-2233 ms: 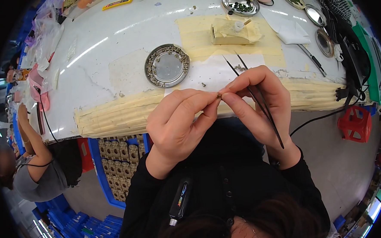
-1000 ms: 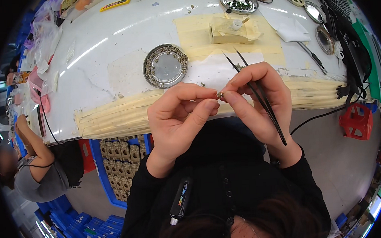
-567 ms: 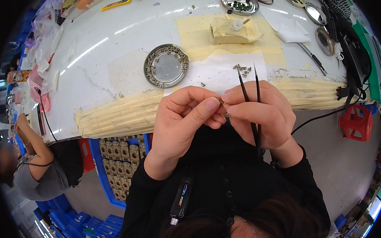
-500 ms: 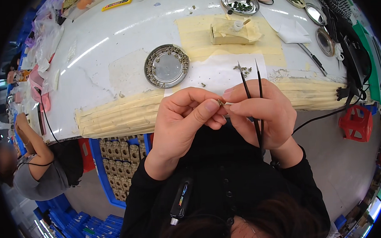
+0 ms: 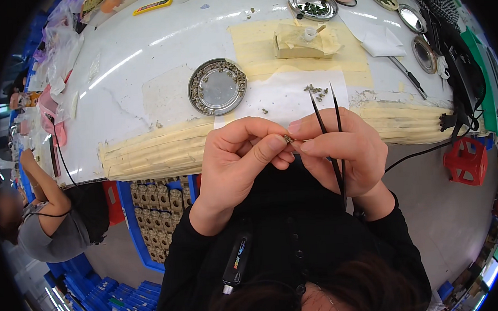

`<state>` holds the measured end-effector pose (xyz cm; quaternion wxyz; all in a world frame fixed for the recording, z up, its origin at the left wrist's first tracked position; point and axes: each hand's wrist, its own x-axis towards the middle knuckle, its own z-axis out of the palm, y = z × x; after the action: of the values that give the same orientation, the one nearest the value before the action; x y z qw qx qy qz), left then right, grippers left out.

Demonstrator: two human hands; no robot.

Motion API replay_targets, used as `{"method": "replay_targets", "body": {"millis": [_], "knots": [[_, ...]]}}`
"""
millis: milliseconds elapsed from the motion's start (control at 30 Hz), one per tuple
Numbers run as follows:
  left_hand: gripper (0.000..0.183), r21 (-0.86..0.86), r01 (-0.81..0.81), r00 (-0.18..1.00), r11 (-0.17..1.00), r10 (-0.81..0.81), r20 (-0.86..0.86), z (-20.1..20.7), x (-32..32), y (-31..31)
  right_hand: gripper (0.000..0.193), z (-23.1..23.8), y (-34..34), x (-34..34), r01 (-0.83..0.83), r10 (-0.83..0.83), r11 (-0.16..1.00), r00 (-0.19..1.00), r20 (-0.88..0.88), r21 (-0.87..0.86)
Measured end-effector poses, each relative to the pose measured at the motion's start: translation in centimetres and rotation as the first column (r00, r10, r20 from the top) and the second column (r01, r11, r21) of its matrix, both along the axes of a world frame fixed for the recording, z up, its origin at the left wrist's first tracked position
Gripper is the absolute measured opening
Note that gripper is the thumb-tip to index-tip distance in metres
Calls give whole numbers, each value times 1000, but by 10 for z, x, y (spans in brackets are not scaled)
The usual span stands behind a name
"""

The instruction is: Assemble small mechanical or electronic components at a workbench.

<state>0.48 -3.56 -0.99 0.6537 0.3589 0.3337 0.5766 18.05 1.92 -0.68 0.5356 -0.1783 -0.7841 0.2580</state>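
My left hand (image 5: 235, 156) pinches a tiny brass-coloured metal part (image 5: 288, 138) between thumb and forefinger, above the bench's front edge. My right hand (image 5: 353, 153) meets it there, thumb and forefinger pressed together at the part's right side; whatever lies between those two fingertips is too small to name. Black tweezers (image 5: 321, 117) are also held in my right hand, their tips pointing away from me and apart, with nothing between them. Beyond my hands, several similar small parts (image 5: 316, 90) lie in a loose cluster on a white paper sheet (image 5: 268, 90).
Left of the paper stands a round metal dish (image 5: 218, 89) of small parts. Farther back are a taped block (image 5: 294, 43) with a small cup and a dish (image 5: 293, 9) of dark green pieces. A blue crate (image 5: 144, 256) of metal pieces sits below the bench; a person (image 5: 53, 227) is at left.
The tweezers' tips have shifted slightly left and down. My right fingertips have come closer round the small part, and the thin pale sliver seen between them earlier is barely visible.
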Motion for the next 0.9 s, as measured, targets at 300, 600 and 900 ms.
{"method": "replay_targets", "body": {"millis": [300,600,900], "knots": [[12,69,-13,998,998,17,-57,1,0,0,28,1,-2,-1,11,-11,1000,1000,-5,15],[10,94,-26,991,995,38,-125,5,-1,-1,27,3,-3,-2,23,-23,999,1000,9,23],[9,217,-109,965,970,155,-212,6,4,-3,30,-5,0,3,-68,67,997,997,-46,-33]]}}
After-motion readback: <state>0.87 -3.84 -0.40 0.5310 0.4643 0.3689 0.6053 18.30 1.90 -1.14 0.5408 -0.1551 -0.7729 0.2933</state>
